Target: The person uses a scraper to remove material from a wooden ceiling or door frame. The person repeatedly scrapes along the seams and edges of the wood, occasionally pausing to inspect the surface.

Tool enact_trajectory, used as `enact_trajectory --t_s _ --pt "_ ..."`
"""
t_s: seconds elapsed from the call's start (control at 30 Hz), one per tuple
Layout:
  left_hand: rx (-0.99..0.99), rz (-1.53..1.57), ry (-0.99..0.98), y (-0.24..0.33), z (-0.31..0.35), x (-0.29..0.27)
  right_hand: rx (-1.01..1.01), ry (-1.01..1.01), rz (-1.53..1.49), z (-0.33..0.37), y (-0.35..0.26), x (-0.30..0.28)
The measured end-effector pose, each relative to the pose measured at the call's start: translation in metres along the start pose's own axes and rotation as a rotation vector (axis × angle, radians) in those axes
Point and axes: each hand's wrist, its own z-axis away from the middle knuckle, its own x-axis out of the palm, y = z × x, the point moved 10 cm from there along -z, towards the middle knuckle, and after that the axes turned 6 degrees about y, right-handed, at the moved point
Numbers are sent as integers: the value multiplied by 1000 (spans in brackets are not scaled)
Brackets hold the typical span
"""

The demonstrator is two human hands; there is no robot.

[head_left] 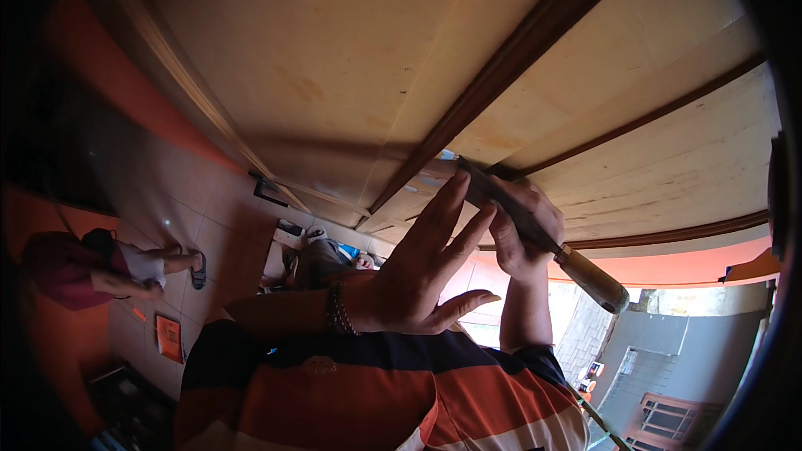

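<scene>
My right hand (516, 246) grips a tool with a rounded wooden handle (595, 280) and a long, flat, dark blade (528, 227). Its fingers wrap round the blade just ahead of the handle, and the handle's end sticks out past the hand. My left hand (418, 271) is open, fingers stretched and spread, a beaded bracelet on its wrist. Its longest fingertip is at the blade's far end, touching or very close to it. That end meets a dark wooden strip (493, 75) on a large pale wood panel (351, 50); the exact contact is hidden.
More dark strips (643, 121) divide the pale panels to the right. Beyond the left side, a person in a red top (63, 271) and another person in dark trousers (322, 259) are near the tiled floor (221, 238). Grey building walls (643, 342) show at lower right.
</scene>
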Motion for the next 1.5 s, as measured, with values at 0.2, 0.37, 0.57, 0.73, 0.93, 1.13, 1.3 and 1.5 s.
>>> enact_trajectory --t_s 0.2,0.37,0.57,0.73,0.93,1.13,1.3,1.5 --pt "-18 40 16 1 3 -6 1 -4 19 3 -1 2" --pt "-18 62 -16 0 3 -6 -9 -14 40 2 -3 -1" --pt "-25 60 -7 0 3 -10 26 -20 47 2 -3 2" --pt "-13 63 -23 -1 4 -5 2 4 -9 4 0 0" --pt "-15 52 3 -1 3 -7 0 -30 74 2 -2 3" --pt "-27 50 3 0 3 -5 27 -17 76 4 0 1" --pt "-16 38 -13 -1 2 -2 31 -4 72 5 0 -1" --pt "-18 16 22 0 4 -5 37 -18 82 7 1 1"
